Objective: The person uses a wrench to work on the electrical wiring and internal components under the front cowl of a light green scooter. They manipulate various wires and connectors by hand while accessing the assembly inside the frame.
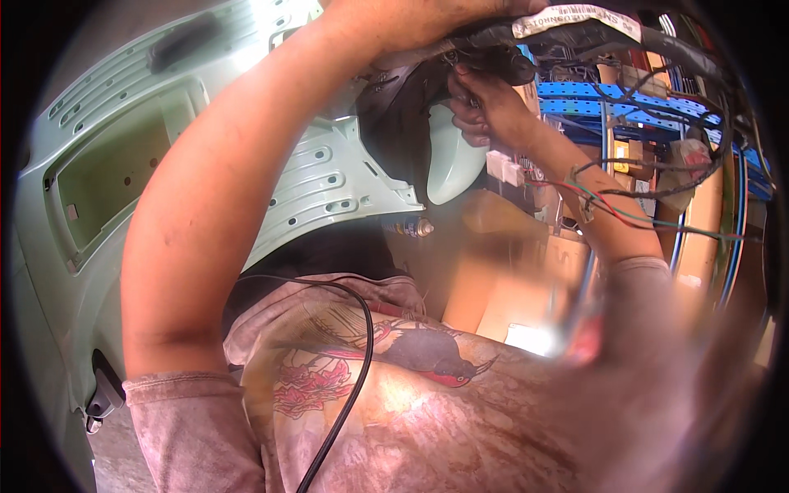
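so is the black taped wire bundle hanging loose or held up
Held up: the left hand grips the black taped wire bundle overhead, while the right hand fingers its connectors.

2 hands (427, 20), 1 wire harness (575, 33), 1 green body panel (312, 185).

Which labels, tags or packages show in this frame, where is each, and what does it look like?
White label strip: wrapped on the black wire harness at top, long, dark print.
Brown cartons: centre right, behind the right forearm, blurred.
Small white tag: on thin wires by the right forearm.
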The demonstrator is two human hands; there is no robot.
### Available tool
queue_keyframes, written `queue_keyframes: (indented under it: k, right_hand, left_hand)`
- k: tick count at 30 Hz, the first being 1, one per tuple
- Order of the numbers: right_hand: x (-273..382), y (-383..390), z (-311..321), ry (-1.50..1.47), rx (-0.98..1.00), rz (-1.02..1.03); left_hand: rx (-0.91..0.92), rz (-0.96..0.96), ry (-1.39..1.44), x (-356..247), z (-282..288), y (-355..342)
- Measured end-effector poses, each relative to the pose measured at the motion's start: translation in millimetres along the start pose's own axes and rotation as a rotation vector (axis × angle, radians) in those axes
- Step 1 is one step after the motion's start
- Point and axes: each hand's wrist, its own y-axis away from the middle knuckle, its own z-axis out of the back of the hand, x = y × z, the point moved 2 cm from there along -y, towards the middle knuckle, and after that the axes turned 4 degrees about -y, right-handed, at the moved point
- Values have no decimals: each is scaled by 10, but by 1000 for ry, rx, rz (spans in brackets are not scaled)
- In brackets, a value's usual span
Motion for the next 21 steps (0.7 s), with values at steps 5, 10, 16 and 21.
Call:
queue_keyframes:
  k: [5,10,16,21]
  right_hand:
    - [-107,-8,-28,-266,67,-40]
    - [-113,-9,-73,-296,0,-71]
    - [43,31,-3,6,-130,-125]
    - [-2,-6,-134,-77,-204,-65]
  left_hand:
    - [3,-20,-11,78,-61,16]
    - [-83,-138,-23,40,-56,106]
    - [29,-92,249,77,-82,-6]
    - [-150,-243,84,167,-165,-21]
